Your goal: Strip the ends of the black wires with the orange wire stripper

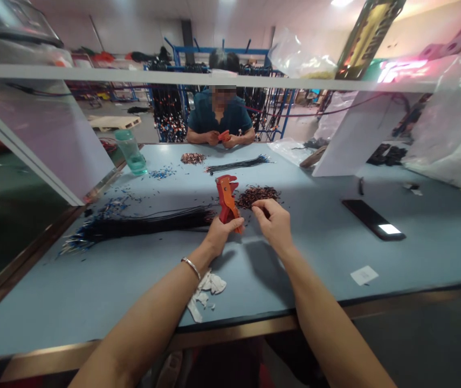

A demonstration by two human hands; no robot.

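My left hand [222, 233] is wrapped round the handles of a red and orange wire-stripping tool [227, 196], whose head points up and away from me. My right hand [271, 218] is beside it, thumb and forefinger pinched together at the near edge of a pile of small brown and black pieces [260, 196]. What lies between those fingertips is too small to make out. To the left, a thick bundle of black wires [141, 223] lies across the table, with blue and pale ends at its far left.
Across the blue-grey table [319, 269] a person [220, 116] holds a red tool. A green bottle [131, 152], a second wire bundle [238, 164], a dark phone [373, 219], a white label [364, 275] and crumpled white scraps [213, 282] lie around. A white shelf [133, 75] spans overhead.
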